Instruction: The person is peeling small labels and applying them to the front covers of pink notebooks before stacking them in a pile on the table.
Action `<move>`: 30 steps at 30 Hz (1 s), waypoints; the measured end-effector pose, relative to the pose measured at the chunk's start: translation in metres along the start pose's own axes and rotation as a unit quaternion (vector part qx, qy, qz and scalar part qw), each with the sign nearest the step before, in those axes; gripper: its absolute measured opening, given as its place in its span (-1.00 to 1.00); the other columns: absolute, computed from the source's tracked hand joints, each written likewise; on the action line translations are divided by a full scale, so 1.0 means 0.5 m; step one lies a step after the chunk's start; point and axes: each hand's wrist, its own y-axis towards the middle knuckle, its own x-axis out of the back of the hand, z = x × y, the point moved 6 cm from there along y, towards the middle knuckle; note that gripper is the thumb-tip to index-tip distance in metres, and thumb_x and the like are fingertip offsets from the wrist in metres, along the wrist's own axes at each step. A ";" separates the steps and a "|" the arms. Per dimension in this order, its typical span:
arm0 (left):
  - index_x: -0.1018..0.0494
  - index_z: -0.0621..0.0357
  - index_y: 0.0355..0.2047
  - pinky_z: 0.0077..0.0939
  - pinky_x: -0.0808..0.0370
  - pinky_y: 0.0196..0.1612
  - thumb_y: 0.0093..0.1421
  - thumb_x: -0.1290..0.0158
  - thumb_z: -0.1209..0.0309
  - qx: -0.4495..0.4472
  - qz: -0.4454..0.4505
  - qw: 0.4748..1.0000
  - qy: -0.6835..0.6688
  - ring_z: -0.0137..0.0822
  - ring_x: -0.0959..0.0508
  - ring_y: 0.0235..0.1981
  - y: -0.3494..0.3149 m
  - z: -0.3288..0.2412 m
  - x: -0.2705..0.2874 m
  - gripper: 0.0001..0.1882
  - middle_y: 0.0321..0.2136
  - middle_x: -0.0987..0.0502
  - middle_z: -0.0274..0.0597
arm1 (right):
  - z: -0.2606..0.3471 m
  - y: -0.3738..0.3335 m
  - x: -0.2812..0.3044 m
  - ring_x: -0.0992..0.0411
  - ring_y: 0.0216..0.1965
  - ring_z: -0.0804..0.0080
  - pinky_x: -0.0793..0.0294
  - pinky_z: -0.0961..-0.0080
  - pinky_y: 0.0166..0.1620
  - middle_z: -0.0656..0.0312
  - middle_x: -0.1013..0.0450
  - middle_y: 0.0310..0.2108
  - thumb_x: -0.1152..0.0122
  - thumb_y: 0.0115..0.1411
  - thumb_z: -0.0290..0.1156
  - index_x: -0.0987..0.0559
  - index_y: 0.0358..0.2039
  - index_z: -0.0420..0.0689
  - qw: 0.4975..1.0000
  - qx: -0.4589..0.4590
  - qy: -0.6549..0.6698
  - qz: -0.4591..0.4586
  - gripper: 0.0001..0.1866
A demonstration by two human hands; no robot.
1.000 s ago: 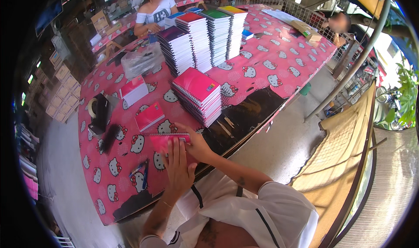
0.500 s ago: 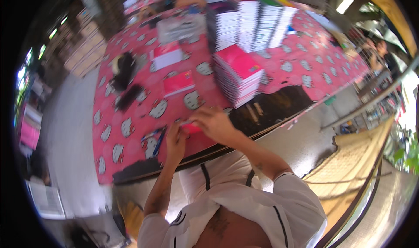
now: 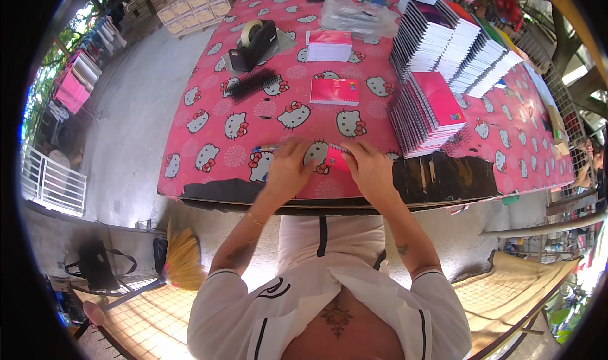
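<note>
pink cover, wire spine: a small notebook lies on smooth printed tablecloth, under the right hand.
forearms reach forward, palms down, fingers bent; the left hand sits near the notebook, hiding part of some pens. i cannot tell whether either hand grips anything. cloth gives way to a black surface along the front edge; the notebook's right end is covered.
</note>
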 end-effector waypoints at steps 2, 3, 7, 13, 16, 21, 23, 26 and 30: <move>-0.49 0.08 0.11 -0.21 -0.49 -0.07 0.21 -0.20 0.36 -0.082 -0.015 0.985 0.152 -0.07 -0.55 -0.06 -0.013 0.047 0.029 -0.56 -0.07 -0.56 -0.02 | -0.002 0.002 -0.001 -0.56 -0.40 0.13 -0.56 0.22 -0.31 0.26 -0.54 -0.29 -0.30 0.16 -0.41 -0.61 -0.18 -0.02 1.000 -0.008 -0.001 -0.003 -0.81; -0.47 0.09 0.12 -0.15 -0.47 -0.02 0.21 -0.19 0.35 -0.099 -0.002 0.978 0.181 -0.01 -0.51 -0.01 -0.023 0.080 0.041 -0.55 -0.03 -0.55 -0.02 | 0.000 0.005 -0.003 -0.56 -0.41 0.13 -0.55 0.22 -0.34 0.27 -0.53 -0.29 -0.30 0.16 -0.41 -0.61 -0.19 -0.01 1.000 -0.004 0.002 -0.005 -0.81; -0.44 0.12 0.09 -0.16 -0.54 -0.02 0.31 -0.10 0.29 -0.043 0.034 0.988 0.145 0.01 -0.58 -0.03 -0.021 0.101 0.059 -0.63 -0.05 -0.57 0.04 | -0.002 0.015 -0.005 -0.56 -0.43 0.14 -0.54 0.23 -0.38 0.28 -0.50 -0.29 -0.32 0.14 -0.42 -0.61 -0.20 0.00 1.000 -0.003 -0.007 -0.019 -0.81; -0.43 0.27 -0.01 -0.22 -0.67 -0.20 0.44 0.06 0.22 0.330 0.112 0.692 -0.633 -0.06 -0.70 -0.26 -0.063 0.039 -0.042 -0.66 -0.20 -0.63 0.15 | -0.001 0.019 -0.009 -0.56 -0.45 0.12 -0.54 0.22 -0.41 0.29 -0.50 -0.29 -0.32 0.14 -0.42 -0.61 -0.21 0.01 1.000 -0.021 0.000 -0.020 -0.82; -0.42 0.33 -0.03 -0.15 -0.67 -0.16 0.43 0.04 0.24 0.338 0.140 0.643 -0.673 -0.01 -0.69 -0.22 -0.050 0.013 -0.070 -0.65 -0.18 -0.63 0.19 | -0.003 0.019 -0.010 -0.56 -0.44 0.11 -0.54 0.21 -0.40 0.28 -0.50 -0.29 -0.31 0.15 -0.41 -0.61 -0.22 0.02 1.000 -0.023 -0.001 -0.018 -0.83; -0.43 0.34 -0.05 -0.12 -0.67 -0.15 0.42 0.03 0.20 0.351 0.142 0.637 -0.671 0.02 -0.69 -0.25 -0.043 0.011 -0.075 -0.62 -0.22 -0.62 0.18 | 0.002 0.017 -0.010 -0.57 -0.42 0.11 -0.56 0.22 -0.39 0.29 -0.51 -0.28 -0.30 0.16 -0.40 -0.61 -0.21 0.03 0.999 -0.024 -0.022 -0.016 -0.83; -0.45 0.33 -0.05 -0.14 -0.66 -0.16 0.40 -0.01 0.20 0.357 0.135 0.662 -0.645 0.01 -0.68 -0.28 -0.044 0.018 -0.074 -0.62 -0.24 -0.62 0.15 | 0.001 0.016 -0.011 -0.57 -0.42 0.11 -0.57 0.22 -0.38 0.29 -0.51 -0.27 -0.30 0.15 -0.40 -0.61 -0.20 0.04 0.999 -0.023 -0.025 -0.019 -0.82; -0.50 0.28 -0.04 -0.19 -0.62 -0.17 0.34 -0.09 0.24 0.240 0.087 0.877 -0.407 -0.02 -0.66 -0.28 -0.024 0.017 -0.038 -0.65 -0.24 -0.60 0.09 | 0.003 0.017 -0.012 -0.57 -0.40 0.10 -0.57 0.21 -0.36 0.28 -0.52 -0.27 -0.32 0.14 -0.38 -0.62 -0.20 0.05 0.999 -0.023 -0.023 -0.020 -0.81; -0.56 0.18 -0.01 -0.17 -0.52 -0.08 0.22 -0.19 0.34 0.014 0.065 0.988 -0.138 -0.03 -0.58 -0.12 -0.008 -0.021 0.025 -0.65 -0.16 -0.57 0.03 | 0.004 0.013 -0.011 -0.56 -0.38 0.07 -0.56 0.21 -0.34 0.26 -0.53 -0.27 -0.35 0.11 -0.34 -0.63 -0.18 0.05 1.000 -0.022 -0.021 -0.007 -0.77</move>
